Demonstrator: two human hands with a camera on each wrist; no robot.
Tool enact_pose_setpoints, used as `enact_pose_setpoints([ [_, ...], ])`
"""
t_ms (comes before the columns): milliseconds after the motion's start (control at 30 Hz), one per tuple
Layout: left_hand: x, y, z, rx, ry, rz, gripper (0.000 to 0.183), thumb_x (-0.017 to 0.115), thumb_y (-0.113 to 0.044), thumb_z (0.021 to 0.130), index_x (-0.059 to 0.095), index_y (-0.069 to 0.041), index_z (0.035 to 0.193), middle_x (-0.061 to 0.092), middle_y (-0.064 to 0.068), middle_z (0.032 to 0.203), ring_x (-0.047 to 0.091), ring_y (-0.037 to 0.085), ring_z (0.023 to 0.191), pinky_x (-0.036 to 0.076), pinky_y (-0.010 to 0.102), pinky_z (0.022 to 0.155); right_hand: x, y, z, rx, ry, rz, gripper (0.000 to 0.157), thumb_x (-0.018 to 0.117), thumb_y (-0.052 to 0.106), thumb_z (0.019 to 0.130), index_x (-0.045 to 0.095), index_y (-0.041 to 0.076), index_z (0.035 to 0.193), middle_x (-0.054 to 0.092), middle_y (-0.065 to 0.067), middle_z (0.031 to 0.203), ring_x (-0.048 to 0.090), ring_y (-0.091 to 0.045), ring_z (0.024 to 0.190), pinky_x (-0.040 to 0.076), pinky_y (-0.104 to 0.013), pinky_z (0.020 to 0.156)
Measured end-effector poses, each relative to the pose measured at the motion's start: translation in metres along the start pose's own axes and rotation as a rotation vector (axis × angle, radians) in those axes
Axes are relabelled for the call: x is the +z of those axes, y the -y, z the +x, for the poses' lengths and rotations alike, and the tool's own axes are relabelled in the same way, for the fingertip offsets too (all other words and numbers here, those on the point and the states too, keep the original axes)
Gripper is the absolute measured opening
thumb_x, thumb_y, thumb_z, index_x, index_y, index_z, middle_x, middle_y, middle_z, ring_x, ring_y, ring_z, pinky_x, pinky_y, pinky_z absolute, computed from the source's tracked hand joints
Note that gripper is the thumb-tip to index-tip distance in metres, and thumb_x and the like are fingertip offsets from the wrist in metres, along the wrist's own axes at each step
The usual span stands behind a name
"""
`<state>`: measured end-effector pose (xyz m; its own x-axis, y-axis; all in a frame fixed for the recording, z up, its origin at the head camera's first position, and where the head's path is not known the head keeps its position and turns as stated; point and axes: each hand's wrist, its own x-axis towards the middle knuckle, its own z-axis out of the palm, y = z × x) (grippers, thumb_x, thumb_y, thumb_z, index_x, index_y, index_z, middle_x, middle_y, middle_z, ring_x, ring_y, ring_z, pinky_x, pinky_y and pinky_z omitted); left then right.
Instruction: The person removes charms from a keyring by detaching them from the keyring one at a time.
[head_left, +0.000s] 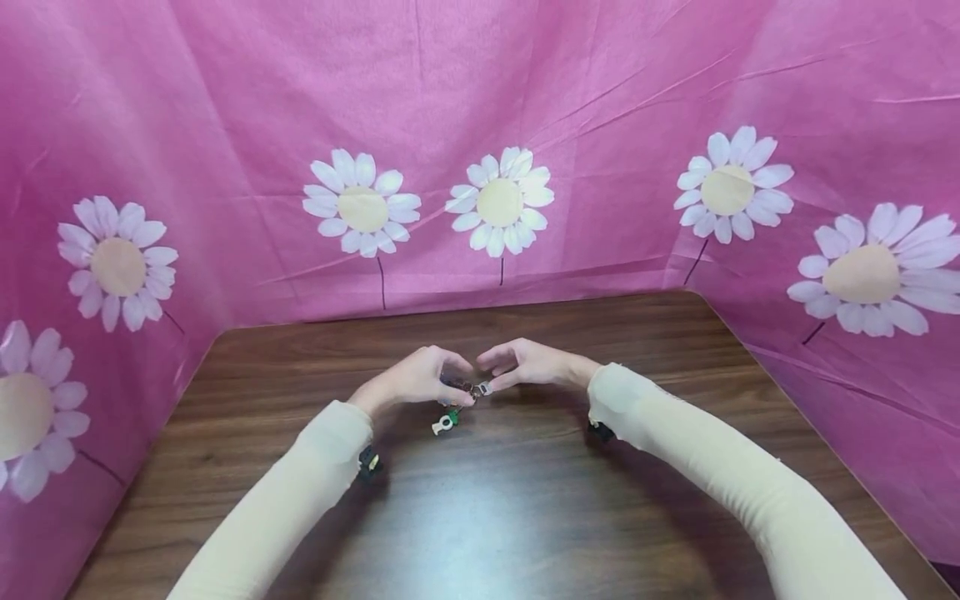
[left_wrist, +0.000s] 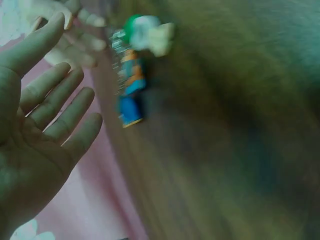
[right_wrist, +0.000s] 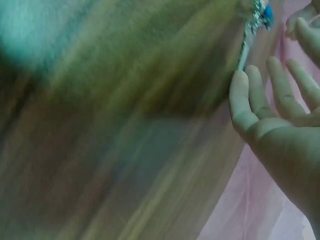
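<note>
A keychain (head_left: 453,417) lies on the brown wooden table between both hands. Its green and white charm (left_wrist: 142,31) has a cream end, and beside it are silver chain links (left_wrist: 118,50), an orange and teal charm (left_wrist: 132,75) and a blue piece (left_wrist: 130,110). My left hand (head_left: 423,377) arches over the left side of the keychain, thumb and fingers spread apart. From the right, my right hand (head_left: 536,364) reaches in with its thumb tip right at a slim silver piece (right_wrist: 244,52). A gap shows between that thumb and the index finger in the head view.
The wooden table (head_left: 480,517) has a bright glare patch toward its front. Pink cloth (head_left: 615,167) printed with large white daisies surrounds the back and both sides. Small dark devices (head_left: 369,462) sit under the cream sleeves at each wrist.
</note>
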<state>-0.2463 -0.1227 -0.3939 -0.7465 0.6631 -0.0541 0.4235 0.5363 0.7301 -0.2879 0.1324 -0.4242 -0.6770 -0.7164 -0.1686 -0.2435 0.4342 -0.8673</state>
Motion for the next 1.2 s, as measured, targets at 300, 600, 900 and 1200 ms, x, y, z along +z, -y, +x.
enact_pose_setpoints([
  [300, 0.017, 0.012, 0.017, -0.065, -0.02, 0.108, 0.051, 0.09, -0.026, 0.078, 0.07, -0.001, 0.118, 0.073, 0.008, 0.112, 0.066, 0.021, 0.109, 0.051, 0.038, 0.099, 0.014, -0.004, 0.007, 0.039, -0.015, -0.017, 0.052, 0.08, 0.003, 0.085, 0.06, -0.008, 0.132, 0.069, -0.013, 0.118, 0.062, -0.019, 0.104, 0.051, -0.028, 0.092],
  [600, 0.026, 0.017, 0.022, -0.159, -0.042, 0.116, 0.037, 0.092, -0.02, 0.075, 0.072, -0.007, 0.103, 0.07, -0.001, 0.088, 0.063, 0.013, 0.083, 0.052, 0.031, 0.081, 0.02, 0.004, 0.016, 0.111, -0.073, -0.112, 0.03, 0.084, 0.005, 0.082, 0.071, -0.003, 0.108, 0.069, -0.004, 0.09, 0.058, -0.01, 0.081, 0.049, -0.022, 0.074],
  [900, 0.032, 0.017, 0.021, -0.231, -0.095, 0.073, 0.037, 0.093, -0.016, 0.072, 0.072, -0.007, 0.1, 0.067, -0.003, 0.084, 0.06, 0.009, 0.079, 0.052, 0.03, 0.082, 0.024, 0.005, 0.023, 0.166, -0.101, -0.135, 0.022, 0.084, 0.005, 0.081, 0.073, 0.001, 0.099, 0.065, -0.001, 0.085, 0.057, -0.01, 0.08, 0.048, -0.023, 0.075],
  [1200, 0.035, 0.016, 0.019, -0.258, -0.105, 0.043, 0.038, 0.093, -0.015, 0.073, 0.072, -0.006, 0.103, 0.068, -0.002, 0.086, 0.062, 0.011, 0.082, 0.052, 0.032, 0.084, 0.027, 0.004, 0.021, 0.193, -0.118, -0.081, 0.021, 0.084, 0.002, 0.081, 0.071, 0.001, 0.097, 0.064, -0.002, 0.083, 0.056, -0.011, 0.077, 0.047, -0.023, 0.072],
])
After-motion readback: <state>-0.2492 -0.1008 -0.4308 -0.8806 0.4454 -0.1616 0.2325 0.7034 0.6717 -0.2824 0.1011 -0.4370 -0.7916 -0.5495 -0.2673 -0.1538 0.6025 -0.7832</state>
